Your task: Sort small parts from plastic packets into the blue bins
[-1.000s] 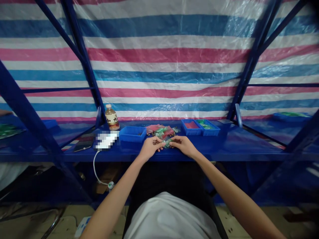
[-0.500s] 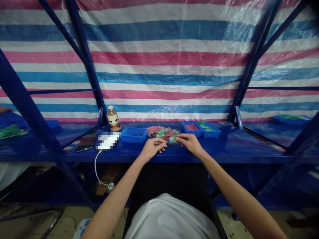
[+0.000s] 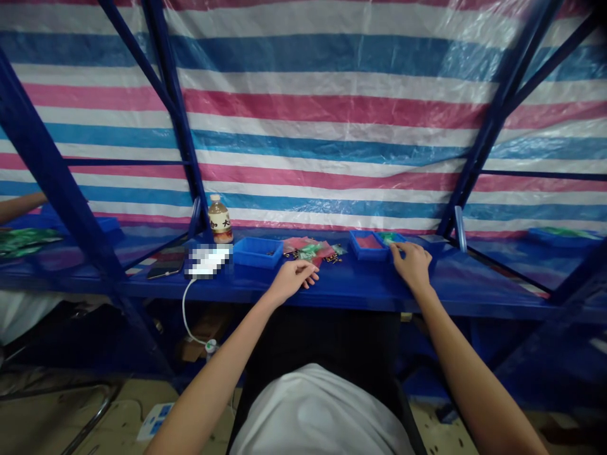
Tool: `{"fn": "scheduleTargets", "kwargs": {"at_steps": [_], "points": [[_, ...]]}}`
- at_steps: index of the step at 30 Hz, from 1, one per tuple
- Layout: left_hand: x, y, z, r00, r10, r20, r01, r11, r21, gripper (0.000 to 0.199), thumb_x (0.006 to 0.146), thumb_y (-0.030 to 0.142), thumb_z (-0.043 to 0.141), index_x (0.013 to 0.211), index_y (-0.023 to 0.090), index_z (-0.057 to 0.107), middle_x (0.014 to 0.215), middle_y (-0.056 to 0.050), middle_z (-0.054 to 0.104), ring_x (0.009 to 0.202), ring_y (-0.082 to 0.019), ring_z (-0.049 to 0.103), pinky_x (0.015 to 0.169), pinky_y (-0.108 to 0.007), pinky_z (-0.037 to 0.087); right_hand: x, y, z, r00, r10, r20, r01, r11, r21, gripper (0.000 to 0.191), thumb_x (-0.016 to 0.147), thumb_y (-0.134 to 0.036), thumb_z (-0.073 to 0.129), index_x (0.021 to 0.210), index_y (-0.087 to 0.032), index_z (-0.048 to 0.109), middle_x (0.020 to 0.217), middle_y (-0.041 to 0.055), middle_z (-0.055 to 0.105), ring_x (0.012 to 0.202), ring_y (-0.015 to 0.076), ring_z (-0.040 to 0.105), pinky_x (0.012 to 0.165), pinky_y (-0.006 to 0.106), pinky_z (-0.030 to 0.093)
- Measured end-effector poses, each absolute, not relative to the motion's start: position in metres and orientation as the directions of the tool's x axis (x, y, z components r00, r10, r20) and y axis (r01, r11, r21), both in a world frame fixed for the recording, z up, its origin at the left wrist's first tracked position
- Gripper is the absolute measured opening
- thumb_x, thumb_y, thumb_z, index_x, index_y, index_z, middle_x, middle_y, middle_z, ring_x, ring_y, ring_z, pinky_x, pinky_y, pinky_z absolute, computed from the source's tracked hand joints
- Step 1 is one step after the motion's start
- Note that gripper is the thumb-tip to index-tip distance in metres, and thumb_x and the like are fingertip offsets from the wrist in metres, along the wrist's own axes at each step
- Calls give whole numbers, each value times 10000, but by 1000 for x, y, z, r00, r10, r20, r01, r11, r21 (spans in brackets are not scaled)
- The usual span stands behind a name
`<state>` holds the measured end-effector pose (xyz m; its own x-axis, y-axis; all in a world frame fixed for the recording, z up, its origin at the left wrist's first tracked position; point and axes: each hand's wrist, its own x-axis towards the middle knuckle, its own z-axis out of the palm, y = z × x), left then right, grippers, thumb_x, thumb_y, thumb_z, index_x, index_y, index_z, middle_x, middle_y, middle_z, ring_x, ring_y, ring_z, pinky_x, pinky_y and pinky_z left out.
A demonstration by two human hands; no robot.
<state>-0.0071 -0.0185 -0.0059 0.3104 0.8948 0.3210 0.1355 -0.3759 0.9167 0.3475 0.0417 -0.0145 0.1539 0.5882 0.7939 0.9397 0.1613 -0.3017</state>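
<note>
Fingers (image 3: 398, 250) of my right hand, loosely spread, have moved from the packet pile (image 3: 308, 251) to the blue bin (image 3: 403, 236) of green packets (image 3: 387, 237); my left hand (image 3: 290, 282) rests curled, pinching nothing.

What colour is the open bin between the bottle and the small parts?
The bin is bright blue plastic; the head view shows it best.

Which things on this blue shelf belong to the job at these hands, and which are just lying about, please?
Job: left hand; right hand; red and green packets; small dark parts; bin of red packets; bin of green packets; bin with dark parts.
Lying about: bottle; phone; white cable.
</note>
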Motion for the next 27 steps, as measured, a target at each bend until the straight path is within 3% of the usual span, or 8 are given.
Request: {"fn": "scheduleTargets", "kwargs": {"at_steps": [6, 9, 11, 13, 18, 22, 27], "points": [[-6, -19, -5, 312, 897, 314, 148, -372, 916, 321, 899, 381, 552, 933, 88, 676, 828, -130, 710, 659, -147, 652, 543, -225, 496, 318, 26, 1, 120, 450, 885, 955, 192, -227, 357, 930, -414, 444, 1024, -194, 710, 1253, 129, 589, 1150, 307, 486, 951, 460, 338], [-6, -19, -6, 316, 894, 319, 145, -377, 915, 335, 896, 395, 552, 931, 86, 679, 818, -129, 709, 656, -147, 650, 542, -227, 496, 290, 15, 5, -3, 498, 867, 912, 358, -202, 350, 951, -362, 418, 1069, -186, 696, 1119, 140, 622, 1060, 288, 517, 929, 431, 377], [-6, -19, -6, 316, 892, 324, 142, -382, 913, 346, 894, 406, 555, 928, 86, 680, 813, -129, 709, 656, -147, 650, 542, -228, 498, 269, 11, 3, -169, 586, 792, 840, 506, -196, 348, 960, -325, 403, 1125, -190, 678, 1008, 126, 638, 979, 263, 544, 907, 405, 419], [-6, -18, -7, 311, 892, 329, 140, -385, 912, 350, 892, 410, 557, 929, 85, 680, 810, -130, 710, 654, -147, 650, 543, -229, 499, 252, 8, -3, -329, 653, 682, 797, 579, -170, 362, 956, -335, 422, 1215, -208, 641, 1027, 124, 629, 967, 258, 553, 896, 401, 444], [-6, -18, -8, 315, 888, 336, 145, -395, 907, 349, 897, 405, 550, 929, 82, 678, 808, -131, 711, 653, -145, 650, 548, -228, 502, 238, 9, -16, -385, 764, 518, 854, 507, -113, 415, 970, -427, 398, 1335, -302, 550, 1380, 105, 512, 1205, 323, 455, 919, 488, 427], [-7, -16, -11, 322, 882, 343, 141, -403, 904, 345, 902, 402, 543, 939, 86, 677, 819, -129, 711, 661, -144, 651, 546, -224, 500, 241, 11, -16, -405, 803, 438, 850, 507, -143, 396, 991, -393, 350, 1292, -278, 580, 1335, 95, 569, 1160, 297, 506, 919, 499, 417], [-8, -14, -15, 328, 879, 346, 141, -408, 902, 345, 911, 398, 530, 948, 88, 675, 825, -129, 710, 673, -146, 654, 555, -223, 501, 241, 10, -13, -424, 760, 493, 822, 551, -143, 301, 968, -342, 434, 1133, -216, 652, 1216, 91, 632, 1073, 256, 562, 916, 417, 427]]}}
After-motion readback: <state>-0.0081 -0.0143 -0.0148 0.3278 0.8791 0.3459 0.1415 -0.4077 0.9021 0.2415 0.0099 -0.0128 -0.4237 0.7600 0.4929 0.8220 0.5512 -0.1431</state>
